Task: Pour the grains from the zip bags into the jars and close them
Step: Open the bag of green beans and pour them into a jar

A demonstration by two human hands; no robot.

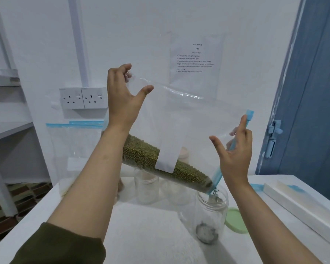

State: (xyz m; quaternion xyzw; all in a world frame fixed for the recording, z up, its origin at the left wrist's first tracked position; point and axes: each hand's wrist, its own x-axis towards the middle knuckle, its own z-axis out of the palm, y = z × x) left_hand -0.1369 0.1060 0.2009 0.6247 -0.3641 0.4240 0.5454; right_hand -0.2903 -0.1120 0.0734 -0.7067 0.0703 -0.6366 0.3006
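— Where are the hands?

— The left hand [122, 96] is raised in the upper middle of the frame, its fingertips pinching the top corner of a large clear plastic zip bag with a blue zipper strip [191, 121]; the thumb sticks out free. The right hand [234, 149] is at centre right, fingers curled on the blue zipper edge, with the index finger and thumb extended.

— And the bag itself?

— Held tilted between both hands, closed end high on the left, zipper end low on the right. The green round grains [160, 162] lie banked along its lower edge, down to the bottom zipper corner. A white label strip [170, 149] runs across its face.

— Where does that corner sit?

— Right over the mouth of a clear plastic jar with a threaded neck [211, 212], lower right of centre on the white table [141, 235]. A few grains are dropping in — some already lie on the jar's bottom.

— Its lid?

— A pale green round lid [236, 221] lies flat on the table just beside the jar, on its right.

— Anything else?

— Two more clear jars [147, 187] stand behind, seen through the bag, and another clear zip bag with a blue strip [76, 141] leans against the wall at left, below a double white wall socket [83, 98]. A printed sheet [195, 58] hangs at upper centre, a blue door [312, 92] at the right edge.
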